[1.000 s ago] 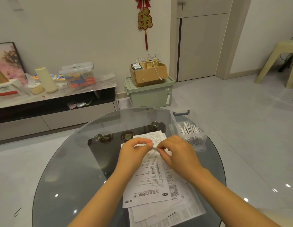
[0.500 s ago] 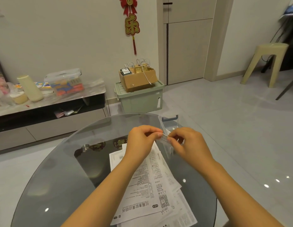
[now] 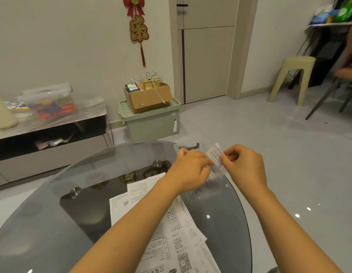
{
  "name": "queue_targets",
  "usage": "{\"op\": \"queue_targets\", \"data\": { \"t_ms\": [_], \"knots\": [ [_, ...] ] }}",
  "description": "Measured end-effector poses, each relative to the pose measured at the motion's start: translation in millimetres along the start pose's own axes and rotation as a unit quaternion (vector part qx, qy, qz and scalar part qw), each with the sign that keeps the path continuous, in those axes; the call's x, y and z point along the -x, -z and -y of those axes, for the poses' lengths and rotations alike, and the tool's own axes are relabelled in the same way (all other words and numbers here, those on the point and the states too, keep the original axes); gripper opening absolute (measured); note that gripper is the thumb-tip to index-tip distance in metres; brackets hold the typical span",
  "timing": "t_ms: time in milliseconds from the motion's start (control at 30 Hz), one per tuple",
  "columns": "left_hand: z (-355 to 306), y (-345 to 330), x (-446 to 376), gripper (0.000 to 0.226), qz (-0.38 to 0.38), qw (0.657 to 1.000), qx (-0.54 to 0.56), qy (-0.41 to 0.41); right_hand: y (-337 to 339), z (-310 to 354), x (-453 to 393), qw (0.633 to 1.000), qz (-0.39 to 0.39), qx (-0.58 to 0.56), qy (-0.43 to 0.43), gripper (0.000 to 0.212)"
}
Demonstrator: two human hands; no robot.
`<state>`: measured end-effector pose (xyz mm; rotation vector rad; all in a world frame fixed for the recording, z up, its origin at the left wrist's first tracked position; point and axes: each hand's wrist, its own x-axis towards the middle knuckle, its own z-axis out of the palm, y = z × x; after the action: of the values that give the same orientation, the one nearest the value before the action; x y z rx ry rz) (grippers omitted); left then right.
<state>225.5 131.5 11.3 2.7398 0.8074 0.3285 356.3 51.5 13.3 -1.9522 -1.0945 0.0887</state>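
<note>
A small folded white paper slip (image 3: 215,155) with printed text is held above a clear plastic box (image 3: 205,194) on the round glass table (image 3: 62,203). My right hand (image 3: 244,164) pinches the slip's right edge. My left hand (image 3: 190,168) pinches its lower left edge, fingers curled, partly covering the box. The box holds several white folded slips, mostly hidden by my hands. Printed paper sheets (image 3: 167,223) lie spread on the table under my left forearm.
Beyond the table stand a green storage bin (image 3: 151,121) with a cardboard box (image 3: 149,95) on top, and a low TV cabinet (image 3: 49,134) carrying a clear container. A beige plastic stool (image 3: 291,77) and a chair leg are at the right.
Both hands moved right with the slip, from over the printed sheets to above the clear box. The camera view shifted right and up.
</note>
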Motion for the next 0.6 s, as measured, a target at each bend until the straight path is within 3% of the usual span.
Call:
{"op": "queue_targets", "data": {
  "t_ms": [167,367,600],
  "knots": [
    [9,-7,-6,0.058,0.026,0.997,-0.056,-0.042,-6,5,3,0.998,0.014,0.057,0.013,0.007],
    [13,-10,-4,0.076,0.002,0.997,-0.070,-0.036,-17,10,5,0.990,0.040,0.133,0.040,0.010],
    [15,-13,2,0.057,-0.014,0.999,-0.046,-0.024,-23,24,0,0.948,0.097,0.301,0.039,0.013]
  ]
}}
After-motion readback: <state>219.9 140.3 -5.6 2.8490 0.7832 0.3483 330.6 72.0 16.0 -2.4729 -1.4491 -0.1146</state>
